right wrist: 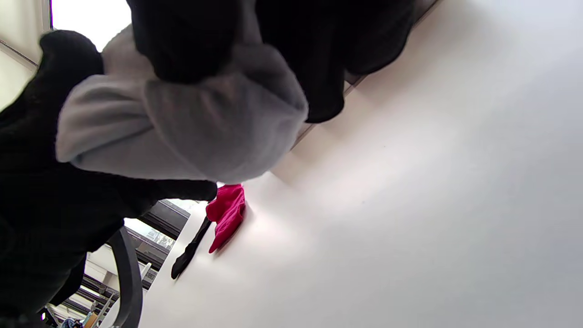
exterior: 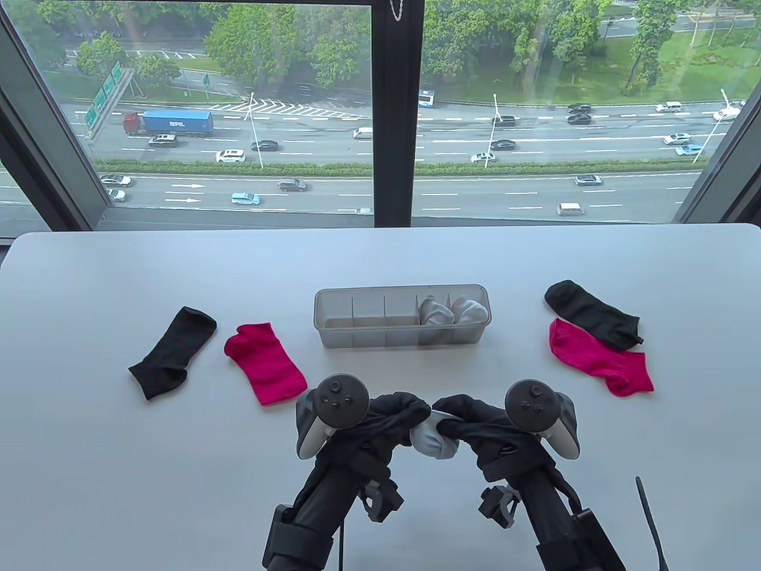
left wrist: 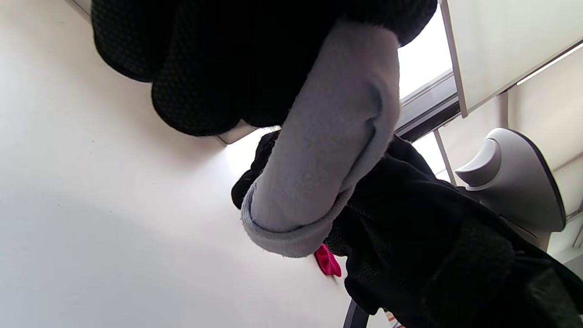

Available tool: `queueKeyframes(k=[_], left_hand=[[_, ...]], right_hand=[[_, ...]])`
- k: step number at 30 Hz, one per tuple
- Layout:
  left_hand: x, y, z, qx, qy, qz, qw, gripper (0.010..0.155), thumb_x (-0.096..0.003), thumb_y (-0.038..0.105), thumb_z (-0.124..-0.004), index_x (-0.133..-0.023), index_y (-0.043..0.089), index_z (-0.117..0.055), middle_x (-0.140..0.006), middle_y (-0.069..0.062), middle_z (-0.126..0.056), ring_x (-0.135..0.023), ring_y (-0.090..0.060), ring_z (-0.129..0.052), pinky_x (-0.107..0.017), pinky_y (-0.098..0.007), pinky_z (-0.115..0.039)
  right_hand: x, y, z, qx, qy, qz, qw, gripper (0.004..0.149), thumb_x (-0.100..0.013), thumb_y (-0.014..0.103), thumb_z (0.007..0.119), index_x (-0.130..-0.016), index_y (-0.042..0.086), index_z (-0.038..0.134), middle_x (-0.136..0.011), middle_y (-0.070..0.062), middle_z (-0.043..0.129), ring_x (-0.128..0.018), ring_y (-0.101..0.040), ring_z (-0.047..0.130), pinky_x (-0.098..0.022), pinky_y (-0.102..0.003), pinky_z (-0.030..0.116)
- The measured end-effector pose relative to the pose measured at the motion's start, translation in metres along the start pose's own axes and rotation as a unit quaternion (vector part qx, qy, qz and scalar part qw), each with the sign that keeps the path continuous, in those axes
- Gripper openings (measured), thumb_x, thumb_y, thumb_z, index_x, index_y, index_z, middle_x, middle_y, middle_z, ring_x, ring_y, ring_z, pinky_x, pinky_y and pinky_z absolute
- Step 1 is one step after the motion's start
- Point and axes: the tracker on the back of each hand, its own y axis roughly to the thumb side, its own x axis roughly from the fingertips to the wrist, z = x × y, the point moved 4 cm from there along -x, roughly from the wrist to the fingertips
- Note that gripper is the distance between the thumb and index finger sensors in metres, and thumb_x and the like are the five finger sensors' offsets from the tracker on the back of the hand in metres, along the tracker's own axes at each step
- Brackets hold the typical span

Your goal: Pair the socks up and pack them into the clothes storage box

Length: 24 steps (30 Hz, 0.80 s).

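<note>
- A big white table (exterior: 178,476) with round corners.
- A tall glass window (exterior: 238,119) with a dark frame behind the table.
- A wide grey road (exterior: 416,196) far below, with cars and a blue truck (exterior: 169,123).
- Green trees (exterior: 285,41).
- A thin black strap (exterior: 651,526), maybe a cable tie, at the table's near right edge.

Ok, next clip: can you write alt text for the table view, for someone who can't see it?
Two gloved hands, left hand and right hand, hold a rolled grey sock bundle above a white table, in front of a clear divided storage box with white socks in its right compartments. A black and a pink sock lie at each side.
</note>
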Motion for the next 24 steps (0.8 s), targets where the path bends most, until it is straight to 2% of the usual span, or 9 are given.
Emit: queueKeyframes(k=[2,4,6,9,12,13,15,18,24], left_hand=[[-0.003,-0.002,-0.008,0.035,-0.081,0.008,0.996,0.063,-0.0603,0.039,-0.067,-0.113,0.008,-0.055,-0.105,-0.025,-0.077,-0.09,-0.047,-0.086,-0.069,-0.066,-0.067],[-0.004,-0.001,-0.014,0.05,-0.117,0.009,0.992,0.071,-0.0591,0.04,-0.071,-0.116,0.008,-0.045,-0.108,-0.025,-0.071,-0.093,-0.048,-0.081,-0.07,-0.066,-0.066],[-0.003,-0.002,-0.007,-0.008,-0.052,0.028,0.998,0.056,-0.0585,0.032,-0.073,-0.11,0.012,-0.062,-0.103,-0.019,-0.082,-0.089,-0.044,-0.089,-0.068,-0.064,-0.07],[-0.001,-0.001,-0.003,-0.062,-0.02,0.03,0.997,0.05,-0.0561,0.026,-0.072,-0.105,0.013,-0.069,-0.099,-0.019,-0.086,-0.082,-0.038,-0.096,-0.067,-0.061,-0.074],[0.004,0.003,0.01,-0.095,0.044,0.048,0.993,0.051,-0.0572,0.028,-0.072,-0.104,0.009,-0.07,-0.095,-0.02,-0.089,-0.078,-0.038,-0.097,-0.066,-0.06,-0.074],[0.006,0.005,0.016,-0.11,0.069,0.052,0.99,0.051,-0.0581,0.03,-0.072,-0.104,0.009,-0.07,-0.092,-0.019,-0.091,-0.076,-0.036,-0.099,-0.066,-0.059,-0.075],[0.006,0.016,0.032,-0.138,0.133,0.052,0.98,0.05,-0.0586,0.032,-0.073,-0.103,0.01,-0.072,-0.091,-0.017,-0.093,-0.075,-0.035,-0.099,-0.065,-0.059,-0.075],[0.001,0.032,0.054,-0.194,0.212,0.066,0.955,0.05,-0.059,0.035,-0.073,-0.103,0.011,-0.072,-0.09,-0.015,-0.094,-0.075,-0.034,-0.099,-0.066,-0.058,-0.076],[-0.054,0.04,0.085,-0.316,0.246,0.143,0.905,0.051,-0.0602,0.037,-0.07,-0.106,0.015,-0.067,-0.093,-0.012,-0.092,-0.083,-0.033,-0.095,-0.069,-0.057,-0.073]], right_hand=[[0.001,-0.002,-0.006,-0.001,-0.011,0.003,1.0,0.043,-0.054,0.032,0.076,-0.095,0.022,0.071,-0.087,-0.007,0.089,-0.081,-0.028,0.091,-0.072,-0.053,0.067],[0.001,-0.004,-0.01,-0.001,-0.017,0.007,1.0,0.043,-0.054,0.033,0.076,-0.096,0.022,0.071,-0.088,-0.007,0.09,-0.081,-0.028,0.092,-0.072,-0.052,0.068],[0.002,-0.004,-0.009,-0.011,-0.014,0.004,1.0,0.044,-0.054,0.032,0.077,-0.096,0.021,0.072,-0.089,-0.008,0.09,-0.082,-0.029,0.092,-0.072,-0.052,0.068],[0.0,-0.005,-0.002,-0.037,0.012,0.005,0.999,0.046,-0.056,0.029,0.077,-0.1,0.018,0.07,-0.094,-0.013,0.087,-0.086,-0.034,0.089,-0.073,-0.054,0.065],[0.005,-0.007,-0.015,0.022,-0.052,0.036,0.998,0.047,-0.06,0.027,0.07,-0.105,0.015,0.064,-0.106,-0.019,0.075,-0.097,-0.042,0.074,-0.075,-0.058,0.057],[0.007,-0.006,-0.019,0.055,-0.06,0.037,0.996,0.051,-0.061,0.029,0.068,-0.109,0.012,0.059,-0.113,-0.023,0.064,-0.104,-0.047,0.059,-0.075,-0.062,0.051],[0.011,-0.003,-0.028,0.136,-0.041,0.044,0.989,0.067,-0.062,0.038,0.063,-0.115,0.01,0.035,-0.122,-0.025,0.03,-0.109,-0.048,0.024,-0.075,-0.068,0.031],[0.022,0.003,-0.033,0.222,-0.033,0.084,0.971,0.073,-0.061,0.046,0.058,-0.116,0.012,0.025,-0.122,-0.021,0.01,-0.106,-0.045,0.003,-0.074,-0.067,0.017],[0.036,-0.002,-0.026,0.343,-0.039,0.127,0.93,0.075,-0.061,0.047,0.057,-0.116,0.01,0.022,-0.121,-0.022,0.006,-0.104,-0.045,-0.001,-0.073,-0.066,0.014]])
